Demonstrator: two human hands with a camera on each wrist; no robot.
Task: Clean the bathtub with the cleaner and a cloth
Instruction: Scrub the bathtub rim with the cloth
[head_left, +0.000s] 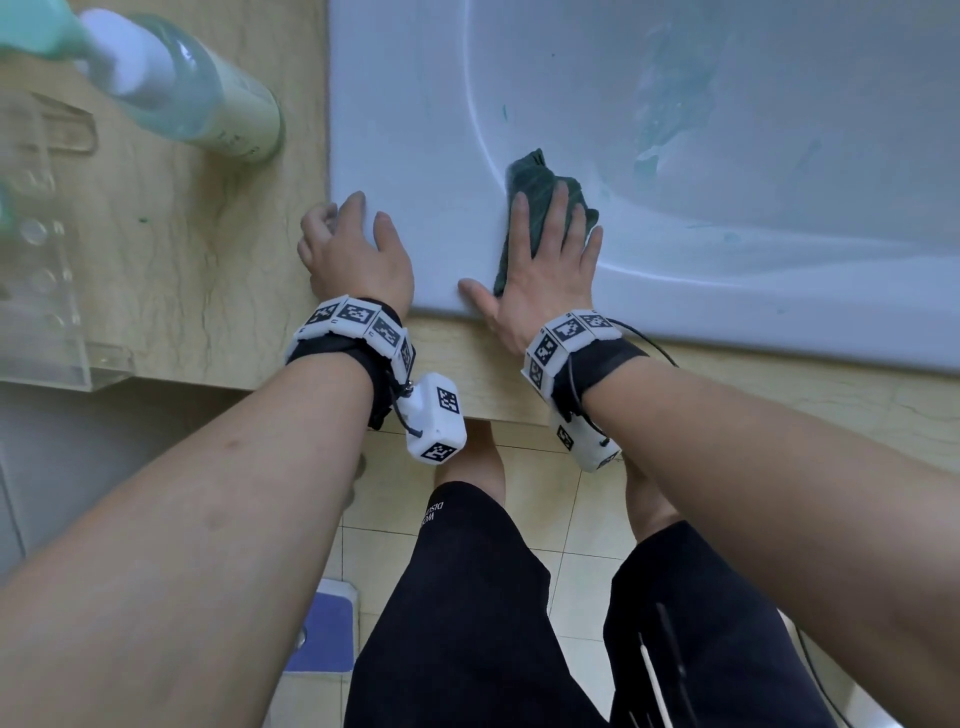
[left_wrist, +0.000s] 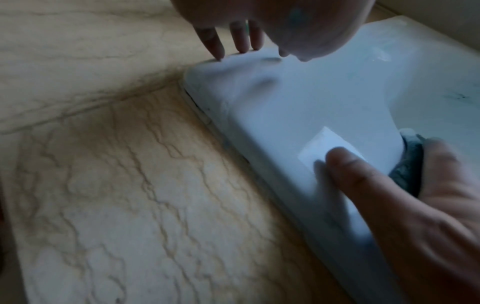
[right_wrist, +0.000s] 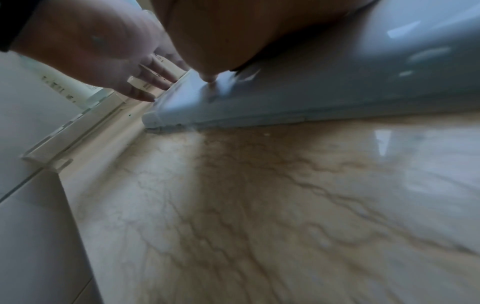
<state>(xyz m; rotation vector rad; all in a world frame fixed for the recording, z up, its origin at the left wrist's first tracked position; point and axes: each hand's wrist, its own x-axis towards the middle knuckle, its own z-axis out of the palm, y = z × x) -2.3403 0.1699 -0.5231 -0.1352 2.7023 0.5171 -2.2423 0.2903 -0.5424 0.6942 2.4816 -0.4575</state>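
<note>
The cleaner bottle (head_left: 208, 93) stood on the marbled worktop (head_left: 171, 270), apparently already used. The left hand (head_left: 358, 254) rested spread on the bathtub (head_left: 415, 130) rim's corner. The right hand (head_left: 545, 260), fingers flat, pressed the dark green cloth (head_left: 535, 176) over the rim's inner edge. Teal smears (head_left: 660, 130) remained inside, so wiping looked only partly done.

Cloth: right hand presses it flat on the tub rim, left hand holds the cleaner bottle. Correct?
Not quite. The left hand holds nothing: it rests on the corner of the tub rim. The head view shows the bottle standing apart on the ledge. The right hand does press the cloth flat on the rim.
</note>
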